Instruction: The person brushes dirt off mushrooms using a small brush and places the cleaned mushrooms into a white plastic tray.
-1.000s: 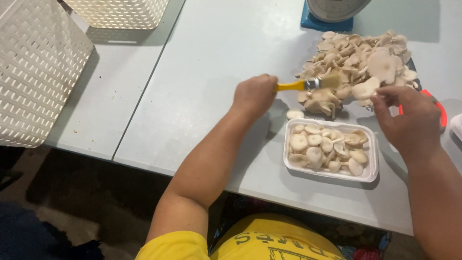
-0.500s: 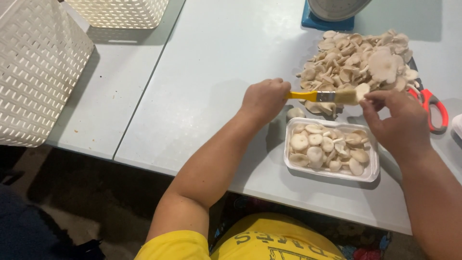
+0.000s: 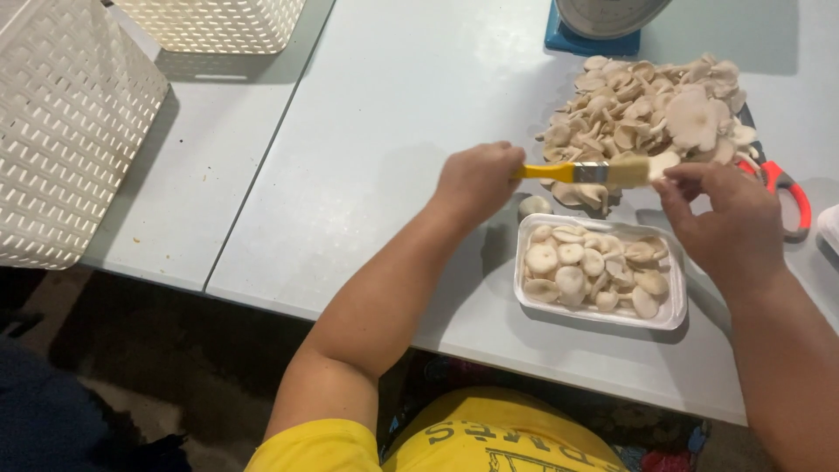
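My left hand point(image 3: 479, 181) grips the yellow handle of a small paintbrush point(image 3: 584, 172), whose pale bristles point right. My right hand point(image 3: 719, 214) pinches a single pale mushroom point(image 3: 664, 163) by its edge, and the bristles touch that mushroom. Both hands hover just above a white foam tray point(image 3: 668, 308) filled with several mushroom caps. Behind the hands lies a large loose pile of mushrooms point(image 3: 651, 109) on the grey table. One loose mushroom point(image 3: 533, 206) rests on the table beside the tray's far left corner.
Red-handled scissors point(image 3: 780, 188) lie to the right of the pile, partly behind my right hand. A blue-based scale point(image 3: 594, 35) stands at the back. Two white woven baskets point(image 3: 61, 131) point(image 3: 214, 22) sit at the left. The table's front edge point(image 3: 350, 319) runs below the tray.
My right hand lifted a mushroom from the pile toward the tray. My left hand swung the brush over until the bristles met that mushroom.
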